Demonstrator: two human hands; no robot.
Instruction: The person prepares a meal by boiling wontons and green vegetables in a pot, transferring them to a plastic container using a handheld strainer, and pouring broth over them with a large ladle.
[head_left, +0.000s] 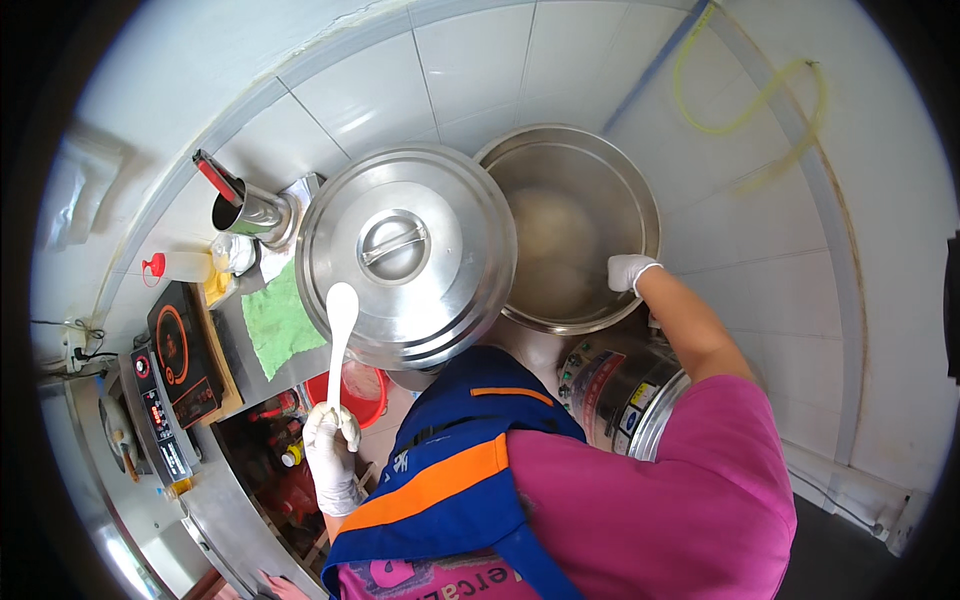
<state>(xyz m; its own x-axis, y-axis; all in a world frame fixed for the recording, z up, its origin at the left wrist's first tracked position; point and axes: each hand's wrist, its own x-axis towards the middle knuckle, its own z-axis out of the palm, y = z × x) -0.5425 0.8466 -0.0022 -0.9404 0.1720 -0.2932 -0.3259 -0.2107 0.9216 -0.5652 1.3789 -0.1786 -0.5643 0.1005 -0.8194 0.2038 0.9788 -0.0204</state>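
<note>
In a white glove, my left hand (333, 450) grips the handle of a white spoon (341, 322), its bowl pointing up in front of the round stainless steel lid (472, 285). My right hand (631, 274), also in a white glove, is curled at the right inner side of a large steel pot (645, 195); whether it holds anything cannot be seen. Inside the pot is cloudy liquid (555, 240) with a paler patch in the middle. The lid has a metal bar handle and overlaps the pot's left side.
Left of the lid, a green cloth (279, 319) lies on the steel counter (247, 345), near a steel cup (251, 214), a squeeze bottle (184, 267) and an induction cooker (184, 352). A red bucket (382, 397) is below. A steel electric appliance (622, 394) stands beneath my right arm.
</note>
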